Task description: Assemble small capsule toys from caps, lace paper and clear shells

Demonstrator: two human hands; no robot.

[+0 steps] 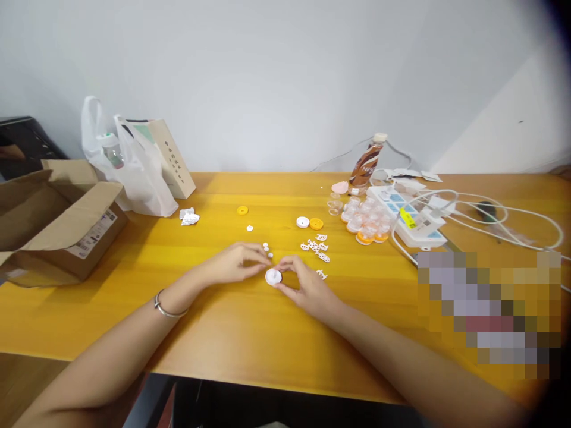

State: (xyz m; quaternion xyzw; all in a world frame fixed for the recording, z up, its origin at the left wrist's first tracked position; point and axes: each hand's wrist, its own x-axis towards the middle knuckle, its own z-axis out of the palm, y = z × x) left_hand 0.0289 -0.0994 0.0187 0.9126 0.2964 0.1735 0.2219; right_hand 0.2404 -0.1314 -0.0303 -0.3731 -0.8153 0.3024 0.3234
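My right hand [307,284] pinches a small white round disc [273,276] just above the yellow table [250,333]. The fingertips of my left hand [236,261] close in on the same disc from the left; a silver bangle [167,308] circles that wrist. Tiny white round pieces [266,246] lie just beyond my left fingers. White lattice-like plastic parts [316,246] are scattered beyond my right hand. Farther back lie a white cap [302,222], an orange cap [316,223] and a yellow disc [242,210].
An open cardboard box [57,220] stands at the left, with a white plastic bag [134,172] behind it. At the right are a cluster of clear and orange assembled pieces [368,223], a white power strip [413,223] with cables, and a brown bottle [366,160].
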